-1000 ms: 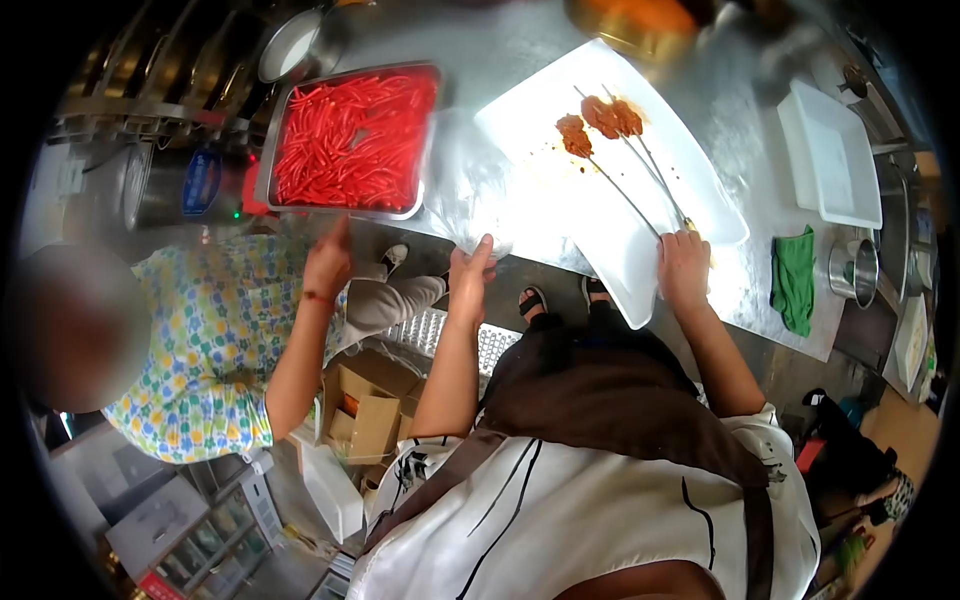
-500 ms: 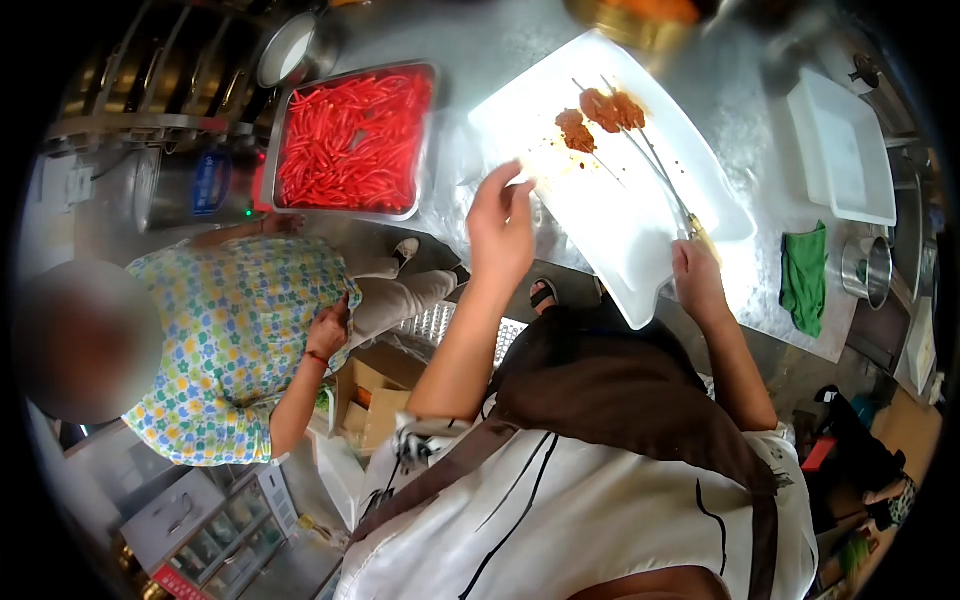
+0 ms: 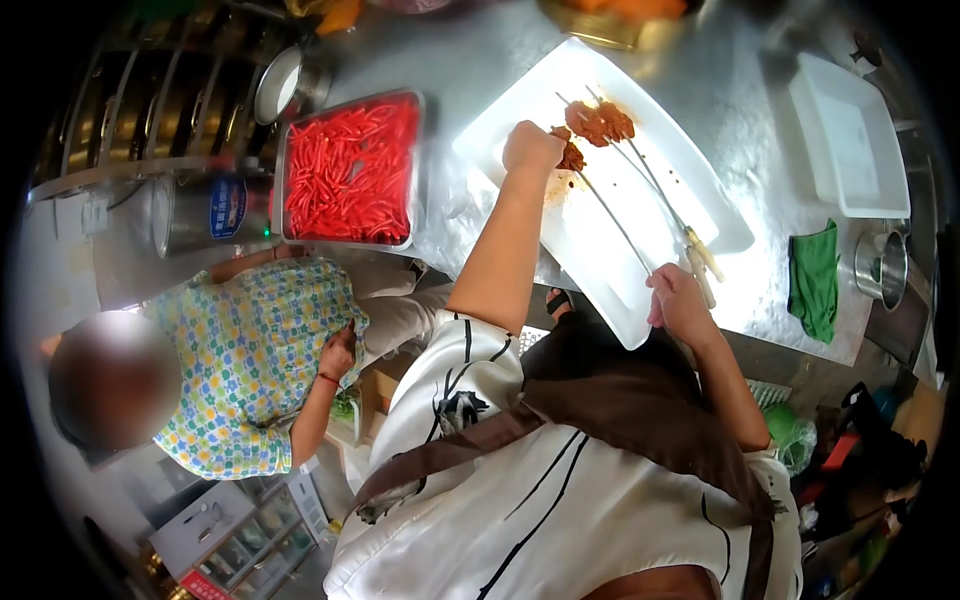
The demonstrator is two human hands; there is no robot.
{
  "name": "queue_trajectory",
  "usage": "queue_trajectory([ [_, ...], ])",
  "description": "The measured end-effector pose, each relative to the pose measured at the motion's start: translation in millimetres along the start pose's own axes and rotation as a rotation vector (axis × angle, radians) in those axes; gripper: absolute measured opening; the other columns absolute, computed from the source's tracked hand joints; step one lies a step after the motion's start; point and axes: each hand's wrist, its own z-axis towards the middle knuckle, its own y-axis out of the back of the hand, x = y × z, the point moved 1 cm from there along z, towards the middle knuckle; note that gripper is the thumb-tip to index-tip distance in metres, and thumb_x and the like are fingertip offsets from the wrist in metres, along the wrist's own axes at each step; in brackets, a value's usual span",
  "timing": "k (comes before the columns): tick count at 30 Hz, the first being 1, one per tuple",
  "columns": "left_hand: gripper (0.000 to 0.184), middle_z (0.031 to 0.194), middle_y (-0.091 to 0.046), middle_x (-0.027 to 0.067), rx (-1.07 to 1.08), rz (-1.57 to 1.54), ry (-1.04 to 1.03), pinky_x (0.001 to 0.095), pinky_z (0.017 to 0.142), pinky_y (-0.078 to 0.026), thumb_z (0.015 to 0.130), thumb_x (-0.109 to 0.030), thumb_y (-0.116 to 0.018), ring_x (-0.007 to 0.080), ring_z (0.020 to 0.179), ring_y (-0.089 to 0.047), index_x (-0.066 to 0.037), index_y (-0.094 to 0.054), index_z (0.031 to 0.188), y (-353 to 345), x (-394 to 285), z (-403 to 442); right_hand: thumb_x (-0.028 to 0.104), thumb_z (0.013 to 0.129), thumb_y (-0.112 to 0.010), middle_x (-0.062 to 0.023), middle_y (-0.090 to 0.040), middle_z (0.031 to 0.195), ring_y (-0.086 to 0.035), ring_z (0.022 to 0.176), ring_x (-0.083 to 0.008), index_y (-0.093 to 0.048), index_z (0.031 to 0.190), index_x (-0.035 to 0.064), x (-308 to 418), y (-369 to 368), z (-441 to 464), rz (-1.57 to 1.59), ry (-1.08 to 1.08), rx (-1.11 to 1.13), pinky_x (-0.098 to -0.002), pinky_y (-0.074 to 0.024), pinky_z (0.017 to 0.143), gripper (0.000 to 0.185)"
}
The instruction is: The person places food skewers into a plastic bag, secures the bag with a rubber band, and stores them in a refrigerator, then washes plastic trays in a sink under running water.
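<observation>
A white plastic tray holds reddish-brown, sauce-coated meat on long metal skewers. My left hand reaches over its left side, fingers closed on a piece of coated meat at a skewer's far end. That skewer runs down to my right hand, which is wrapped round its near end at the tray's front rim; the handle is hidden in the fist. Two more skewers with wooden handles lie beside it, their meat bunched toward the far end. Sauce smears the tray floor.
Left of the tray, a metal pan is full of red chillies. A co-worker in a flowered shirt stands nearby. To the right are a white tub, a green cloth and a steel pot.
My left hand has moved from the tray's left edge, fingers raised, onto the meat. My right hand has shifted down and left, and its skewer now lies apart from the other two.
</observation>
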Motion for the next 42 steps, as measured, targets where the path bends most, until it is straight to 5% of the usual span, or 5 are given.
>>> queue_trajectory([
  [5,0.029,0.076,-0.061,0.0144,-0.141,0.049,-0.242,0.0333,0.063,-0.048,0.067,-0.025,-0.069,0.0254,0.073,-0.062,0.002,-0.062,0.071,-20,14,12,0.012,0.089,-0.04,-0.0074,-0.049,0.051,-0.049,0.04,-0.0127,-0.05,0.083,-0.0033,-4,7,0,0.044,-0.031,0.05,-0.025,-0.0384,0.038,0.019],
  [10,0.021,0.082,-0.058,0.012,0.006,-1.056,0.014,0.0327,0.066,-0.051,0.074,-0.008,-0.065,0.0225,0.075,-0.061,0.002,-0.05,0.085,-5,5,-16,0.012,0.088,-0.042,-0.0048,-0.047,0.051,-0.045,0.039,-0.012,-0.05,0.082,-0.0021,-4,17,-12,0.063,-0.027,0.046,-0.0242,-0.0373,0.038,0.018],
  [13,0.022,0.079,-0.055,0.0115,0.034,-1.26,0.048,0.0284,0.055,-0.051,0.076,-0.007,-0.063,0.0166,0.066,-0.056,0.003,-0.047,0.087,-4,10,-20,0.011,0.087,-0.043,-0.0028,-0.045,0.05,-0.043,0.038,-0.0102,-0.051,0.08,-0.0005,-2,30,-26,0.04,-0.022,0.027,-0.0232,-0.0357,0.037,0.015],
  [32,0.028,0.08,-0.055,0.011,0.085,-1.296,0.052,0.0294,0.055,-0.051,0.078,-0.013,-0.063,0.0178,0.062,-0.055,0.0,-0.046,0.095,16,13,-42,0.012,0.089,-0.044,0.0013,-0.043,0.051,-0.039,0.041,-0.0055,-0.051,0.079,0.0022,3,45,-34,0.07,-0.021,0.068,-0.02,-0.0296,0.038,0.015],
  [42,0.049,0.105,-0.052,0.0148,0.253,-1.414,0.074,0.0291,0.068,-0.048,0.072,-0.003,-0.066,0.0227,0.085,-0.057,0.004,-0.042,0.114,16,13,-56,0.012,0.089,-0.046,0.0016,-0.042,0.051,-0.039,0.041,-0.0053,-0.051,0.08,0.0023,-1,44,-40,0.067,0.045,0.096,-0.0192,-0.031,0.038,0.015],
])
